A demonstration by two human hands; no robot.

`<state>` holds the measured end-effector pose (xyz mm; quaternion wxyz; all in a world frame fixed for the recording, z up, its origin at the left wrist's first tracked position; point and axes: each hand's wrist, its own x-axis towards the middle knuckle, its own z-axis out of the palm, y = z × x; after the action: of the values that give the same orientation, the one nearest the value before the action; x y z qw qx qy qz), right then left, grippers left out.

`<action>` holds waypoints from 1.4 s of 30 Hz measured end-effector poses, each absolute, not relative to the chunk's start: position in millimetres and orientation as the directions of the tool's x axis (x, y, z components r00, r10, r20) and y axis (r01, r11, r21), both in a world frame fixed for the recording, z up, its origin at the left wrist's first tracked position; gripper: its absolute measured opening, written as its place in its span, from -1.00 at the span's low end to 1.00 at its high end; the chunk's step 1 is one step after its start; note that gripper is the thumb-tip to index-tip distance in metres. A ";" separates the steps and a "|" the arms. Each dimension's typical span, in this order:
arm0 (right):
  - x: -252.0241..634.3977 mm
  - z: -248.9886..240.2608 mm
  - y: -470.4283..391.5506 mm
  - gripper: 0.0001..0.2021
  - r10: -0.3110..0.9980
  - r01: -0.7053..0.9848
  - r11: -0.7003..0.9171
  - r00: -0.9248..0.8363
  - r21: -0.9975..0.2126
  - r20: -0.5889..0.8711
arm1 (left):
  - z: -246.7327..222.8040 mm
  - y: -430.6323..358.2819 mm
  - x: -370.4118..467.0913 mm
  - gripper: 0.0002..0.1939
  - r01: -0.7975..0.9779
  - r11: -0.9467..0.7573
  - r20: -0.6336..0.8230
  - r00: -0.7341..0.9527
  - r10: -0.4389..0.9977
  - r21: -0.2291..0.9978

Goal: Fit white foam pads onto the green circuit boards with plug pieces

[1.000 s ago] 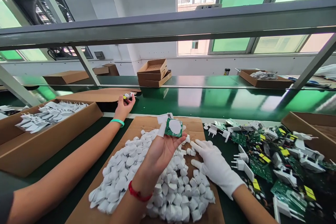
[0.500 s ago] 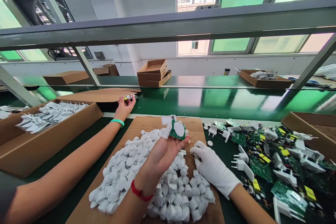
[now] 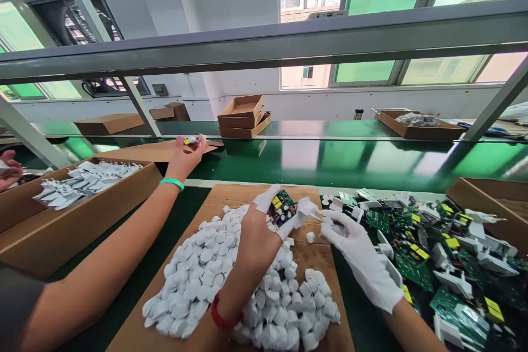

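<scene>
My left hand (image 3: 258, 231), wearing a red wristband and white finger covers, grips a small green circuit board (image 3: 282, 207). Its component side, with yellow and black parts, faces up. A white plug piece (image 3: 307, 209) with thin prongs sits at the board's right end. My right hand (image 3: 355, 247), in a white glove, is curled with its fingertips by the prongs; what they pinch, if anything, I cannot make out. One white cap (image 3: 311, 237) lies loose on the cardboard sheet (image 3: 324, 269) between my hands. Below is a large heap of white caps (image 3: 202, 264).
On the right lies a pile of boards with plugs (image 3: 433, 247), beside a cardboard box (image 3: 495, 198). A box of white plug parts (image 3: 136, 187) stands left. A co-worker's arm (image 3: 119, 247) reaches past it. Another person's hand (image 3: 10, 169) shows far left. A metal bar (image 3: 264, 47) crosses above.
My left hand has turned the board over, from its white-disc side to its component side. My right hand has moved up and right to the plug. The loose cap now lies apart on the cardboard.
</scene>
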<state>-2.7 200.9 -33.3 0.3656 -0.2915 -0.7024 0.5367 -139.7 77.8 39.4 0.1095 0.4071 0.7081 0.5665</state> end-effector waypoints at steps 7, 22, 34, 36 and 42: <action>11.8 -0.8 190.8 -0.57 0.880 -0.429 -0.172 -0.472 -0.887 0.058 | 28.0 77.5 -138.2 -0.47 0.783 0.189 0.275 -0.418 0.866 0.593; 16.2 -11.1 188.3 -0.46 0.831 -0.230 0.301 -0.413 -0.926 0.373 | 30.1 75.6 -134.1 -0.45 0.852 0.075 0.298 -0.263 0.918 0.519; 15.6 -14.5 187.4 -0.69 0.636 0.003 0.685 -0.490 -0.728 0.596 | 21.4 74.2 -132.1 -0.26 0.911 -0.164 0.438 -0.020 0.899 0.377; 17.4 -12.7 187.6 -0.67 0.630 -0.013 0.676 -0.509 -0.737 0.587 | 22.9 74.5 -131.0 -0.28 0.912 -0.187 0.474 -0.009 0.881 0.365; 21.0 -6.5 189.9 -0.72 0.610 -0.131 0.545 -0.616 -0.828 0.499 | 28.5 71.8 -128.9 -0.49 0.862 -0.237 0.501 -0.022 0.865 0.447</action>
<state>21.0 189.9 -6.5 0.4102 -0.1538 -0.7773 0.4516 -128.9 71.8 28.5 0.0020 0.6991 0.6178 0.3599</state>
